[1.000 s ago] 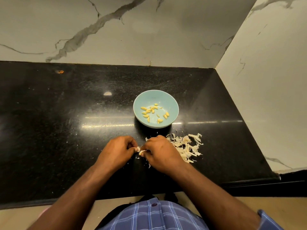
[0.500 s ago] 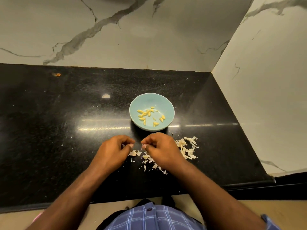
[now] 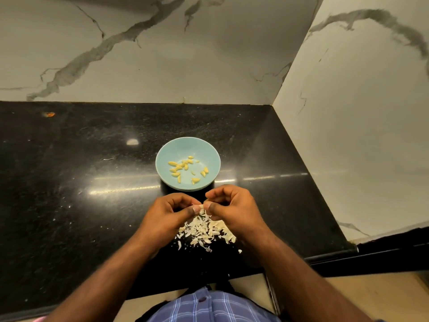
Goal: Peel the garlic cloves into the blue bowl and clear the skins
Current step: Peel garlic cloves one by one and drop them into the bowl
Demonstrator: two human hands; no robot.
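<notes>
A blue bowl (image 3: pixel 210 151) stands on the black counter and holds several peeled yellow garlic cloves (image 3: pixel 183 168). Just in front of it, my left hand (image 3: pixel 168 213) and my right hand (image 3: pixel 234 210) meet fingertip to fingertip, both pinching one small pale garlic clove (image 3: pixel 201 206) between thumbs and forefingers. Below the hands lies a pile of white garlic skins (image 3: pixel 205 231), partly covered by my right hand.
The black counter (image 3: pixel 81 182) runs left, with marble walls behind and on the right (image 3: pixel 348 135). The counter's front edge (image 3: pixel 325 256) lies close under my forearms. A small orange speck (image 3: pixel 49 114) sits at the far left back.
Both hands lifted slightly from the counter and came together on a clove. The skins now sit gathered in a pile beneath the hands; earlier they lay spread to the right.
</notes>
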